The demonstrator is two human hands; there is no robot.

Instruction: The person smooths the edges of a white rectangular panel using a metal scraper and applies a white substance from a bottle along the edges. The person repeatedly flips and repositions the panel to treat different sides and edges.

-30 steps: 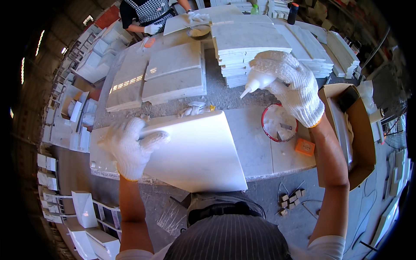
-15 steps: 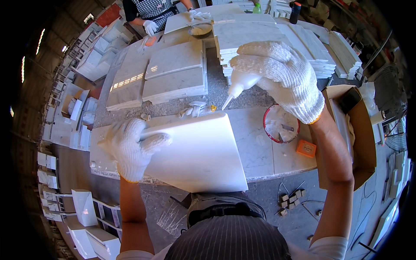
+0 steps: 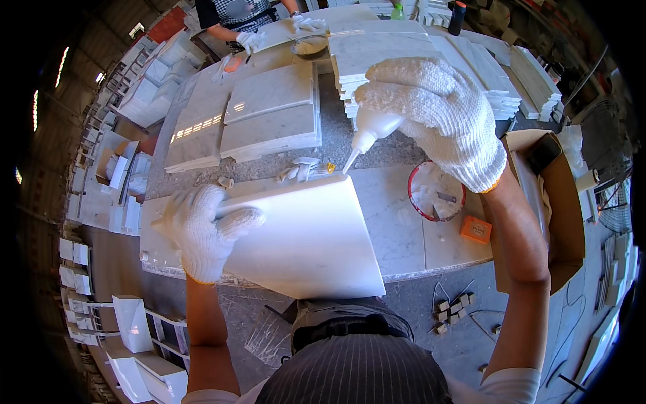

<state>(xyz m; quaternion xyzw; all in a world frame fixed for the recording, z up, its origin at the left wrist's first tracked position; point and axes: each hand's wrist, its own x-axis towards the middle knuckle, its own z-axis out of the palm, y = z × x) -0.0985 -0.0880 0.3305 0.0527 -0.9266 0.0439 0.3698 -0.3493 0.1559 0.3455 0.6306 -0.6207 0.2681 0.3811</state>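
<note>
1. The person's left hand, in a white knit glove, grips the upper left edge of a white slab, thumb laid across its face.
2. The right hand, raised with fingers curled, grasps a white bottle, nozzle slanting down at the slab's upper right corner (contact is hard to judge).
3. The slab reaches from the torso over the worktable.

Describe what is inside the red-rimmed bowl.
White material and a flat grey piece show in the red-rimmed bowl; its bottom is covered, and the right hand hides one side.
</note>
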